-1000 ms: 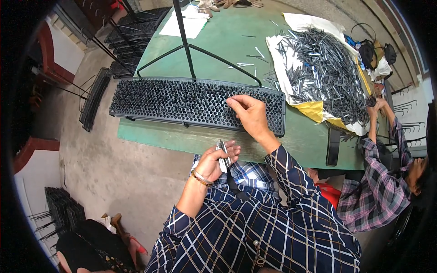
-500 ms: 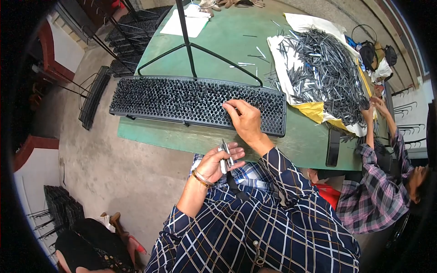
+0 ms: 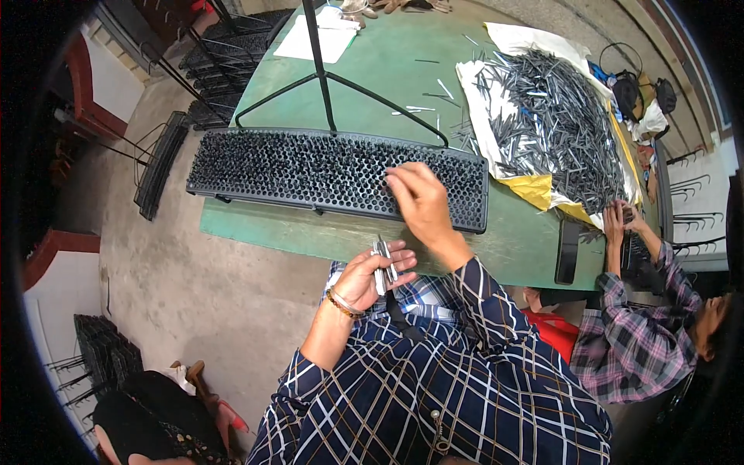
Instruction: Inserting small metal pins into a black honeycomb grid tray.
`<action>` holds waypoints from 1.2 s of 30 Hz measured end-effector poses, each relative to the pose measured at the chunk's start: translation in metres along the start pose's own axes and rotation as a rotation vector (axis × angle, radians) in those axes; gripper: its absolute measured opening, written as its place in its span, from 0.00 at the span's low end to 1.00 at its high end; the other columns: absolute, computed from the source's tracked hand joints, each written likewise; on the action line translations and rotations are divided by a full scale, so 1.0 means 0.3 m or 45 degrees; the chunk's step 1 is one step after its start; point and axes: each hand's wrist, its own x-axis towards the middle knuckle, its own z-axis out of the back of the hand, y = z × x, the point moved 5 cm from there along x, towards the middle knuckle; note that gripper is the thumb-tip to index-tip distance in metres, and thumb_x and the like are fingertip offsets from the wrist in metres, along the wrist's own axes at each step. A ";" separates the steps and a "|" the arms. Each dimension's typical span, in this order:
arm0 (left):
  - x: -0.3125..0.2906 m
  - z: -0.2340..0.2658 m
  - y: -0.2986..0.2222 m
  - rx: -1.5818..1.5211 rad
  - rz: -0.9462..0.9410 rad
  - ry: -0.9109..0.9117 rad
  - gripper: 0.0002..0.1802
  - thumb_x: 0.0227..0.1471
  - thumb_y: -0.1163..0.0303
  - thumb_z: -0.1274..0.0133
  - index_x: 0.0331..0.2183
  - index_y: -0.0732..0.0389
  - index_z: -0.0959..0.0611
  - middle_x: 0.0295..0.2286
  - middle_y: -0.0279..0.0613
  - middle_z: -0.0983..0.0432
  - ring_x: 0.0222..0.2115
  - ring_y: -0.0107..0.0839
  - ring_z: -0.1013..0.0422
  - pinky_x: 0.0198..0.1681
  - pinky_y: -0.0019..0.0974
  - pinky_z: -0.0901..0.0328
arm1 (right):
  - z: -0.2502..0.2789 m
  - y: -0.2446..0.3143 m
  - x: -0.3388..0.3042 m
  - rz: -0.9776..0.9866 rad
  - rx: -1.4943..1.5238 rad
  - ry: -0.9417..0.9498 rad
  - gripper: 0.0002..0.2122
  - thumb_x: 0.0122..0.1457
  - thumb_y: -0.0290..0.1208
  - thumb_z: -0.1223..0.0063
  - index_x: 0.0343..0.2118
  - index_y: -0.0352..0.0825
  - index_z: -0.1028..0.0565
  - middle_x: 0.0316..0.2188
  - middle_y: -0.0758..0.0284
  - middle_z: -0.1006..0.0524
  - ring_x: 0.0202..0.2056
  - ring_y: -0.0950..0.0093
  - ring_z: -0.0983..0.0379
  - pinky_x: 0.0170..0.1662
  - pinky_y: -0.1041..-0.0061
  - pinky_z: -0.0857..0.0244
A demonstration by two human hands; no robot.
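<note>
A long black tray [image 3: 288, 169], its top covered in rows of small round holes and stubby dark pegs, lies along the near edge of the green table. Over its right part is my right hand [image 3: 425, 208], thumb and fingertips pinched together just at the surface. Whatever sits in that pinch is too small to make out. Closer to my body, my left hand [image 3: 364, 280] is palm up, thumb pressing a small bundle of slender grey and silvery sticks [image 3: 383, 267] against the fingers.
A heap of similar slender sticks [image 3: 554, 116] lies on a white and yellow sack at the right. Beside it is a dark phone [image 3: 568, 252]. A co-worker's hands [image 3: 618, 221] are at the heap's near corner. A black metal frame [image 3: 316, 74] rises behind the tray.
My right hand has shifted slightly right over the tray, still pinched. My left hand stays about where it was. The co-worker's hands have moved nearer and left.
</note>
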 end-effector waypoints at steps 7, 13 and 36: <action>-0.022 -0.049 -0.022 0.074 -0.050 0.064 0.20 0.52 0.78 0.60 0.48 0.70 0.32 0.43 0.54 0.29 0.44 0.44 0.30 0.48 0.49 0.34 | 0.023 -0.016 -0.088 -0.518 0.289 0.713 0.10 0.53 0.33 0.43 0.28 0.29 0.22 0.23 0.66 0.26 0.24 0.78 0.32 0.26 0.78 0.39; -0.023 -0.074 -0.016 0.165 -0.068 0.097 0.16 0.55 0.75 0.59 0.46 0.70 0.31 0.40 0.51 0.27 0.41 0.41 0.28 0.44 0.44 0.31 | 0.028 -0.016 -0.153 -0.880 0.746 0.789 0.09 0.53 0.31 0.42 0.29 0.28 0.21 0.21 0.71 0.25 0.24 0.84 0.33 0.26 0.83 0.39; 0.020 -0.024 -0.002 0.425 -0.215 -0.207 0.16 0.58 0.67 0.55 0.45 0.65 0.30 0.33 0.44 0.25 0.30 0.29 0.27 0.29 0.28 0.30 | 0.056 -0.050 -0.002 -0.341 0.269 -0.056 0.10 0.53 0.25 0.44 0.39 0.31 0.26 0.27 0.70 0.22 0.23 0.88 0.32 0.23 0.88 0.39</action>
